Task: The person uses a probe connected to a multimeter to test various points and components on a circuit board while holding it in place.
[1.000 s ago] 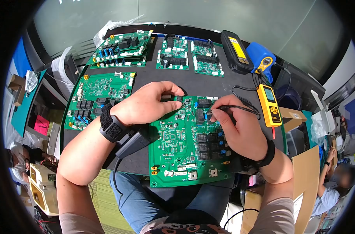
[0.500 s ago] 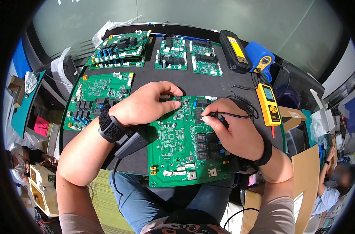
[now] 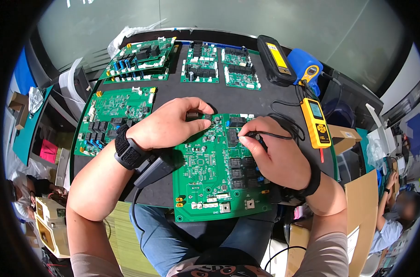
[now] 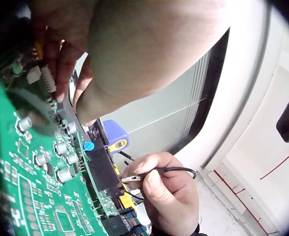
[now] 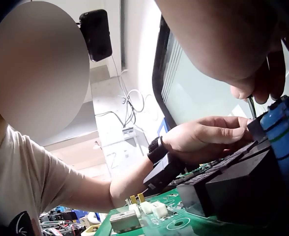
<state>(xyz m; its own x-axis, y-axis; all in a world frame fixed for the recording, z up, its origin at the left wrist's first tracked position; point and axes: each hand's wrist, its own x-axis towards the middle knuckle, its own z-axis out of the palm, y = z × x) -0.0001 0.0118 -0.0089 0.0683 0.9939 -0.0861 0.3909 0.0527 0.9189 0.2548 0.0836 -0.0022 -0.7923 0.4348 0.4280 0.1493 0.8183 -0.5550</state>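
Note:
A large green circuit board lies in front of me, its near edge jutting past the table edge. My left hand grips its far edge, thumb and forefinger curled around the corner beside the small round capacitors. The right hand pinches a metal crocodile clip on a black lead. In the left wrist view the clip's tip is right at the side of a black relay. In the head view the right fingertips cover the clip over the row of black relays.
A yellow handheld meter with black cables lies at the right. Behind it are a black case and a blue-and-yellow device. Other boards lie left, stacked at back left, and at back centre.
My right hand has shifted left across the board, its fingertips moving onto the black relay. The left hand keeps its grip at the far edge.

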